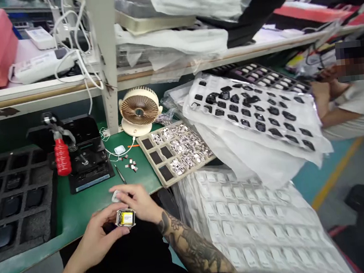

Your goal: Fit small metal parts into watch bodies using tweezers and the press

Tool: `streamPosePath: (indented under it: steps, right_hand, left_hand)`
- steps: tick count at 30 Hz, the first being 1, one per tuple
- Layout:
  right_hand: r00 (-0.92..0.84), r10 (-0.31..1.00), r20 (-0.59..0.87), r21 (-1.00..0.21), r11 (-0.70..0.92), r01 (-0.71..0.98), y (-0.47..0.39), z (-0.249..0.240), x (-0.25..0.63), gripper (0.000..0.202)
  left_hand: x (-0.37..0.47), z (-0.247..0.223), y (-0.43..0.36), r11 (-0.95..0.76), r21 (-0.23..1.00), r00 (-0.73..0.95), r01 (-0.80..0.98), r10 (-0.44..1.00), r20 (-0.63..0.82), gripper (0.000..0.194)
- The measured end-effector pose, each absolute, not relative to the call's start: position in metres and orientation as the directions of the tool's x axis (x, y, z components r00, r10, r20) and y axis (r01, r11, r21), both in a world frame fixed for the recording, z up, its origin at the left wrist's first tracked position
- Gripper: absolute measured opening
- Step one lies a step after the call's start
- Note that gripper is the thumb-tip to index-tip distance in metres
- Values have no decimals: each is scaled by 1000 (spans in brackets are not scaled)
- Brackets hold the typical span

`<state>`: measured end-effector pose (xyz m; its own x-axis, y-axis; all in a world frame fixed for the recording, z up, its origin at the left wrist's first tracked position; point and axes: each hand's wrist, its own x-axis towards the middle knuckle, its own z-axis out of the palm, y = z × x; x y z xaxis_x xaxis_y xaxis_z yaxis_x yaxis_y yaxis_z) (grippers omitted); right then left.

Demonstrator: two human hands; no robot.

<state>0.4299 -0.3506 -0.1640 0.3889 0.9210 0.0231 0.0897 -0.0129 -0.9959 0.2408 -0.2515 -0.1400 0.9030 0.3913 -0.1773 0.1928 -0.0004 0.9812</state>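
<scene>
My left hand (98, 233) grips an open smartwatch case (125, 218) by its sides, thumb below and fingers above. A yellow and white part shows inside the case. My right hand (139, 201) is just above and right of the case, its fingers pinching a small whitish rounded piece (115, 196). Both hands are at the front edge of the green bench (89, 206). Beyond them lie tweezers (120, 174) and several small loose pieces (132, 164). The underside of the watch case is hidden.
A black clamp fixture with a red handle (62, 157) stands left, beside a dark foam tray (19, 227). A beige parts tray (163, 181) and a fan (139, 110) are ahead. Plastic trays (239, 208) fill the right. Another person's arm (329, 106) is far right.
</scene>
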Motion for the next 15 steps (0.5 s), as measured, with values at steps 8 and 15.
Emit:
streamPosePath:
  steps: [8,15]
  right_hand:
    - [-11,1000,-27,-923,-29,-385,-324,-175,401,48]
    - [312,927,208,-976,219,2,-313,-157,413,27]
  left_hand:
    - [185,-157,-232,132,973,805,191,546,-232,45]
    - [208,-151,-217,194,970,712,147,660,-240,51]
